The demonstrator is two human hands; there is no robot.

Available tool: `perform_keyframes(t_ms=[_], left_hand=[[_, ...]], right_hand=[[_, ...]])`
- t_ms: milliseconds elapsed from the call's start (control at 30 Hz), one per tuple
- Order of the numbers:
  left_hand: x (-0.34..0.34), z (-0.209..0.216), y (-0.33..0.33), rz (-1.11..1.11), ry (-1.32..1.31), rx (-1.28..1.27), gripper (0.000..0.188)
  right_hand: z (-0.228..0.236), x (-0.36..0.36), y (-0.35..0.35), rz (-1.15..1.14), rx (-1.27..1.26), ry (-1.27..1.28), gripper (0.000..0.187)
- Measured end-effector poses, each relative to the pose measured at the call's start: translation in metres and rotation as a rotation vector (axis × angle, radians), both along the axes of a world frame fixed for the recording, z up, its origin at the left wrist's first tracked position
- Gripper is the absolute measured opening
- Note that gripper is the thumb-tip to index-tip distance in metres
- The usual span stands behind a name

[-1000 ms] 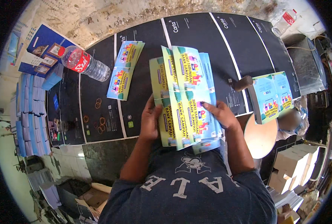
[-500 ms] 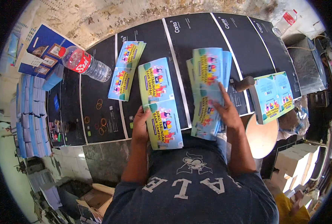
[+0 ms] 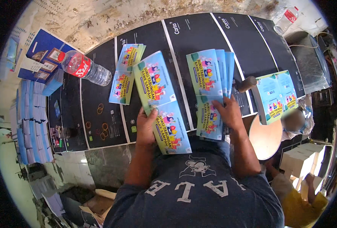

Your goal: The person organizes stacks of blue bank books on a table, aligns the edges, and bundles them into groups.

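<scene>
My left hand (image 3: pixel 147 123) is closed around the lower left edge of a stack of booklets (image 3: pixel 162 102), its thumb on the top cover. The covers are light blue and yellow-green, with cartoon figures printed twice along their length. My right hand (image 3: pixel 231 114) grips the right side of a second group of booklets (image 3: pixel 204 76), thumb over the top cover. That group is fanned out, so several blue edges show toward the right. Farther left, a small pile of the same booklets (image 3: pixel 123 72) lies on the black-covered table (image 3: pixel 153 38).
A water bottle (image 3: pixel 85 69) lies left, near loose rubber bands (image 3: pixel 104 127). On the right are a dark cylindrical object (image 3: pixel 248 84), another booklet stack (image 3: pixel 276 97), a round stool (image 3: pixel 265 138) and a second bottle (image 3: pixel 287 19). A person in yellow (image 3: pixel 303 207) is at lower right.
The stack in my left hand has tilted, its top moving left. The right-hand booklets have shifted slightly left and show a wider fan. The person in yellow has come further into view.
</scene>
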State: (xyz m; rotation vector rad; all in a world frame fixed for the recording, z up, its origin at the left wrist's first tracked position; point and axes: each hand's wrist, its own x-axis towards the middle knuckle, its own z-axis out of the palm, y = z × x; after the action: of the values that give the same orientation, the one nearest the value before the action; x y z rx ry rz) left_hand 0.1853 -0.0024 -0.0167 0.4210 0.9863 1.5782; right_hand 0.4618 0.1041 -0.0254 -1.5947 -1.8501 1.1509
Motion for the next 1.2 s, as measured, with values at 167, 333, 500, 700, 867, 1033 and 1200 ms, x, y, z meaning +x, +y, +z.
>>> perform_keyframes(t_ms=[167, 333, 500, 700, 867, 1033, 1200], left_hand=[[0.029, -0.013, 0.013, -0.06, 0.133, 0.069, 0.032], [0.005, -0.012, 0.008, 0.05, 0.093, -0.008, 0.033], [0.002, -0.002, 0.007, 0.045, 0.076, 0.031, 0.03], [0.027, -0.008, 0.018, -0.052, 0.13, 0.078, 0.031], [-0.003, 0.001, 0.012, 0.046, 0.061, 0.037, 0.034], [0.014, 0.002, 0.014, 0.0, 0.184, 0.015, 0.032], [0.025, -0.007, 0.016, 0.013, 0.2, 0.063, 0.028]], right_hand=[[0.038, -0.046, -0.027, 0.313, 0.045, 0.081, 0.054], [0.038, -0.025, -0.01, 0.062, -0.379, 0.432, 0.045], [0.013, -0.014, -0.002, 0.192, -0.067, 0.087, 0.054], [0.023, -0.042, -0.019, 0.336, -0.071, 0.276, 0.052], [0.018, -0.007, -0.003, 0.092, -0.404, 0.458, 0.036], [0.022, -0.033, -0.012, 0.231, -0.244, 0.358, 0.059], [0.021, -0.039, -0.018, 0.261, -0.232, 0.407, 0.046]])
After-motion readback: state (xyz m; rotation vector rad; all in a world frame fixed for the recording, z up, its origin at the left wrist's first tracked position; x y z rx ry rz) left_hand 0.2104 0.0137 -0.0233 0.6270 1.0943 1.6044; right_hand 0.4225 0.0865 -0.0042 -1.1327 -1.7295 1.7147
